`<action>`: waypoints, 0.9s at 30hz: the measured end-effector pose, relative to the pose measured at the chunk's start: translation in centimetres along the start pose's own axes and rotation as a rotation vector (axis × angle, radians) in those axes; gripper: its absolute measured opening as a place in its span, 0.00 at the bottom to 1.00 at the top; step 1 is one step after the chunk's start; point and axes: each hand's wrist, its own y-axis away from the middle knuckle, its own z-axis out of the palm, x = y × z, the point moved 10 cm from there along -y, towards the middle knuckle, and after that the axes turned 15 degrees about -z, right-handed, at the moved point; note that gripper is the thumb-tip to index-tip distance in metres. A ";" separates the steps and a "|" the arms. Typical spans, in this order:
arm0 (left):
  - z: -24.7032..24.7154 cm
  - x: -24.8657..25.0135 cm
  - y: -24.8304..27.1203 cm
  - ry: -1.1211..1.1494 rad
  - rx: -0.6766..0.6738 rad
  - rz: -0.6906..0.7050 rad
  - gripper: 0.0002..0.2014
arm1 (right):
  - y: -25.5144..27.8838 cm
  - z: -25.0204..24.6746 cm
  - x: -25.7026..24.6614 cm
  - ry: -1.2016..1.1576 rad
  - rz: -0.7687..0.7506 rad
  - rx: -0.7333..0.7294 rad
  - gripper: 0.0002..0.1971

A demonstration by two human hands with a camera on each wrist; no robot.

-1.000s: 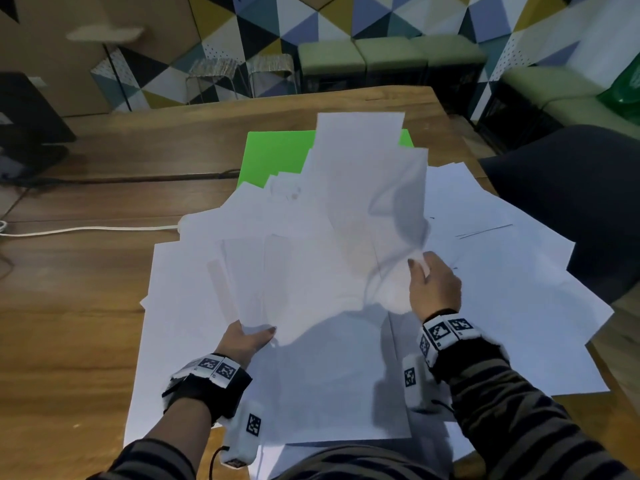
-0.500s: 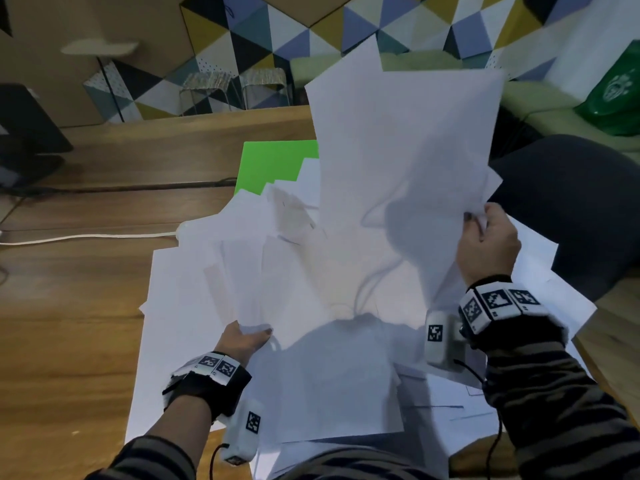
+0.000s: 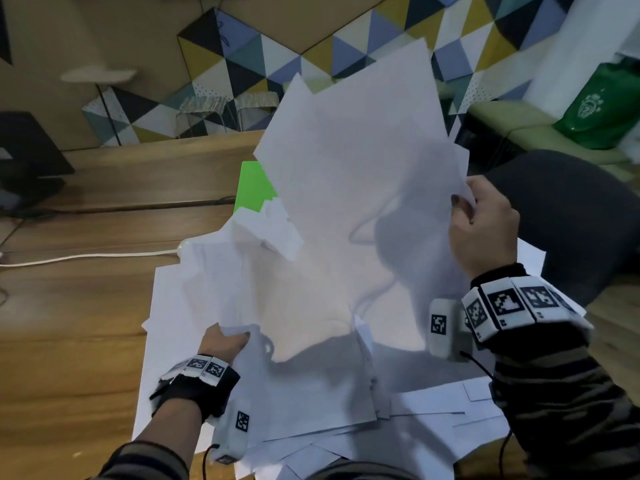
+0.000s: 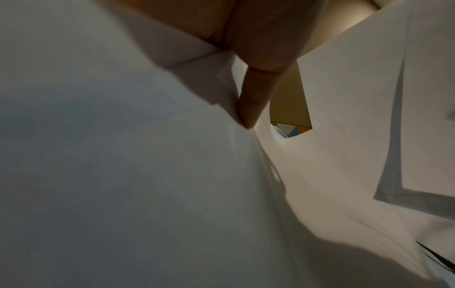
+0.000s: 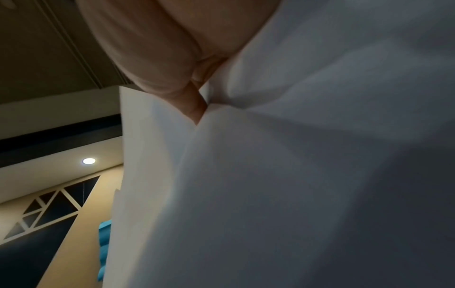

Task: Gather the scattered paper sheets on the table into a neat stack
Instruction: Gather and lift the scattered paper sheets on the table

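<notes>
Wooden table (image 3: 86, 341), triangle-pattern wall (image 3: 242, 64) behind. Green sheet (image 3: 252, 188), white cable (image 3: 86, 257) on table. Your left hand (image 3: 221, 342), right hand (image 3: 485, 226) each pinch raised paper sheets (image 3: 346, 185), blocking table's far side.

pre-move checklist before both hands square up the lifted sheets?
1. Left hand grip on the lifted white paper sheets: ok, pinching the near corner.
2. Right hand grip: ok, fingers curled on the right edge.
3. Sheet edges aligned: not ok, fanned and sagging.
4. All sheets gathered: not ok, loose white sheets lie on the wooden table.
5. Bright green sheet under the pile: cannot tell if caught.
</notes>
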 end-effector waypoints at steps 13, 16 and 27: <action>-3.3 -0.8 -1.2 -0.061 0.131 -0.096 0.13 | 0.1 1.5 3.5 -0.410 0.242 0.053 0.11; -3.2 -0.5 -0.8 -0.131 0.159 -0.098 0.17 | 1.3 2.9 5.4 -0.519 0.384 0.059 0.10; -1.6 1.0 3.0 -0.270 0.066 -0.084 0.16 | 5.0 8.8 7.0 -0.741 0.605 -0.067 0.12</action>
